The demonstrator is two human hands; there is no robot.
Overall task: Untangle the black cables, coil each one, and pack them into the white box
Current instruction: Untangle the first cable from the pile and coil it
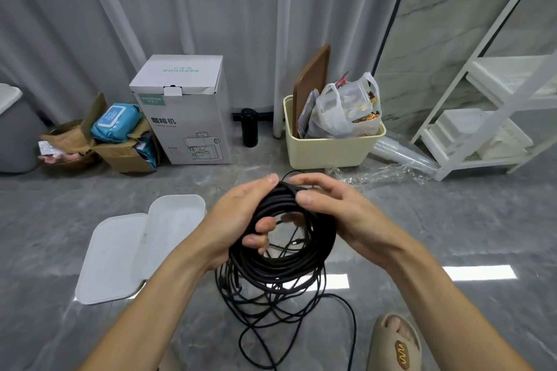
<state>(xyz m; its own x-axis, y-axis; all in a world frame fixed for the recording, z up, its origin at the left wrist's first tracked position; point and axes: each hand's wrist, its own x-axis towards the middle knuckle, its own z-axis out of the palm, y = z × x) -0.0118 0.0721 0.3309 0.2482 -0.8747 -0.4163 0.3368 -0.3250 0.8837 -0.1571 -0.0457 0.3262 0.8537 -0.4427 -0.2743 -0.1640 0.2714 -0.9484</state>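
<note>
A glossy grey marble-patterned floor (pixel 452 235) carries everything. On it lie an open white plastic box (pixel 174 232) with its flat white lid (pixel 111 259) touching alongside, a loose tangle of thin black cables (pixel 271 304), a tall white cardboard carton (pixel 187 117), a cream plastic bin (pixel 331 144) and a black cylindrical bottle (pixel 249 127).

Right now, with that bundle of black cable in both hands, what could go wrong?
1. The coil is held by the left hand and right hand, but strands trail down into the tangled pile on the floor; pulling could tighten knots.
2. A loose grip may let the loops spring apart.
3. The slippered foot sits near a stray loop and might snag it.
</note>
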